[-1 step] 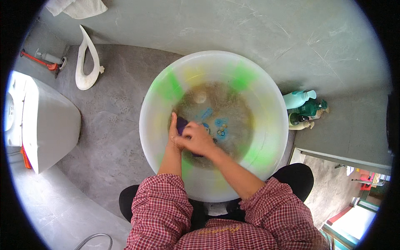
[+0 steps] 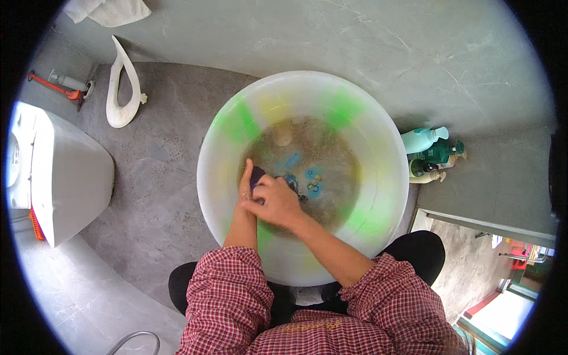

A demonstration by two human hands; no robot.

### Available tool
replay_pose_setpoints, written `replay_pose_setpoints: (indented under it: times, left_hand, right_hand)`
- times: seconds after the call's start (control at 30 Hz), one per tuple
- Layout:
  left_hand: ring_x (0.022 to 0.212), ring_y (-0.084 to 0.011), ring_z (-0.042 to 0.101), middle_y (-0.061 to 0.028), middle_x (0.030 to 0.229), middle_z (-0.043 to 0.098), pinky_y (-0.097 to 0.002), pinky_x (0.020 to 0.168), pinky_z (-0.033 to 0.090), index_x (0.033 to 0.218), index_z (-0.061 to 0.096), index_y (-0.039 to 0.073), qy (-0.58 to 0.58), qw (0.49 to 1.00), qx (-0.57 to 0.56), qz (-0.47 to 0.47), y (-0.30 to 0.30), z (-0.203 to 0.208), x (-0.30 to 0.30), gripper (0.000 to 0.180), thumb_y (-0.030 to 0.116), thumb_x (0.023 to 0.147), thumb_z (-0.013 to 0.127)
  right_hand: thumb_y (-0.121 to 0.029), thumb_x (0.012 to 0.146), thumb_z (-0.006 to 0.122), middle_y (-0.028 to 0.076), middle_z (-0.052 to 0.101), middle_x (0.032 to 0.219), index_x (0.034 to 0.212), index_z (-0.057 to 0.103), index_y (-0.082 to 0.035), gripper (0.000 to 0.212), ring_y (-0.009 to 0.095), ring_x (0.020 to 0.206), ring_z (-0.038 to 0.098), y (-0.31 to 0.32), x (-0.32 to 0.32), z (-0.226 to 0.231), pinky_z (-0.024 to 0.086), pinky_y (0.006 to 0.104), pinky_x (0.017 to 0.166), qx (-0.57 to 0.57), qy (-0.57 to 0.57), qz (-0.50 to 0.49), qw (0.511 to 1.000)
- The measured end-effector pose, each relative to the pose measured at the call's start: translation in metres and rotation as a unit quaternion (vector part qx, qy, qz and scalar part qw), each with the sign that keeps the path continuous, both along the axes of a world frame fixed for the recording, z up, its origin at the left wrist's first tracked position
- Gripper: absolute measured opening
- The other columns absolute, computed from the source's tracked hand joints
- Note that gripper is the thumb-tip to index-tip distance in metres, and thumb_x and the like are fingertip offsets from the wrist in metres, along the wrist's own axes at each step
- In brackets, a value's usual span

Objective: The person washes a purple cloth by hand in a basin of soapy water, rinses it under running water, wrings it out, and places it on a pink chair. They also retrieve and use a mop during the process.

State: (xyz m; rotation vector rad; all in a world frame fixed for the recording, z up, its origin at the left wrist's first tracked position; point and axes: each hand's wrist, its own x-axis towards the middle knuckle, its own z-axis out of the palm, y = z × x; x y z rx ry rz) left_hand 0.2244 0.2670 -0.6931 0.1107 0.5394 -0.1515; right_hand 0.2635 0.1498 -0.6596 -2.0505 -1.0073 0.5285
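A large round white plastic basin (image 2: 387, 177) with green and yellow patches holds murky water. Inside its left half, my two hands work close together over a dark purple item (image 2: 257, 177), which looks like cloth. Seen edge-on, my left hand (image 2: 245, 184) points away from me with the purple item against its palm. My right hand (image 2: 276, 200) lies across it, fingers bent and closed on the same item. Most of that item is hidden by my hands. Blue shapes (image 2: 312, 179) show through the water to the right of my fingers.
Several bottles (image 2: 427, 155) stand against the wall right of the basin. A white toilet (image 2: 80, 171) is on the left. A white loop-shaped piece (image 2: 121, 112) lies on the grey floor (image 2: 160, 136) behind. A metal hose (image 2: 137, 336) curves at bottom left.
My right hand has shifted slightly left and toward me over the purple item. The left hand stays almost in place.
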Motion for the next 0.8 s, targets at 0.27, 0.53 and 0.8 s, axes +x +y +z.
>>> replay_pose_setpoints:
  times: [0.27, 0.53, 0.8]
  left_hand:
    - [0.081, -0.0206, 0.064, -0.008, 0.095, 0.064, -0.0364, 0.069, 0.055, 0.106, 0.058, 0.003, 0.207, 0.959, 0.192, 0.015, -0.034, -0.005, 0.033, 0.021, 0.018, 0.094, 0.049]
    - [0.095, -0.0257, 0.061, -0.0101, 0.101, 0.064, -0.043, 0.084, 0.048, 0.108, 0.058, 0.002, 0.217, 0.81, 0.515, -0.178, 0.001, 0.004, 0.023, 0.046, 0.02, 0.07, 0.077]
    - [0.115, -0.0345, 0.052, -0.0151, 0.126, 0.056, -0.0678, 0.094, 0.032, 0.126, 0.055, 0.007, 0.363, 0.907, 0.199, -0.082, -0.008, -0.008, 0.005, 0.079, 0.064, 0.073, 0.068]
  right_hand:
    - [-0.024, 0.072, 0.063, 0.005, 0.061, 0.082, 0.066, 0.067, -0.013, 0.013, 0.029, 0.075, 0.06, -0.008, 0.059, -0.02, 0.051, 0.0415, 0.063, -0.034, -0.166, -0.221, 0.96]
    - [-0.036, 0.075, 0.07, 0.011, 0.069, 0.086, 0.078, 0.072, -0.008, 0.028, 0.024, 0.084, 0.065, -0.107, 0.183, -0.038, 0.049, 0.0374, 0.077, -0.233, 0.212, -0.091, 0.945]
    - [-0.037, 0.074, 0.069, 0.017, 0.056, 0.123, 0.107, 0.067, -0.012, 0.041, 0.032, 0.112, 0.054, -0.04, 0.056, -0.079, 0.044, 0.0387, 0.093, -0.198, 0.191, -0.173, 0.946]
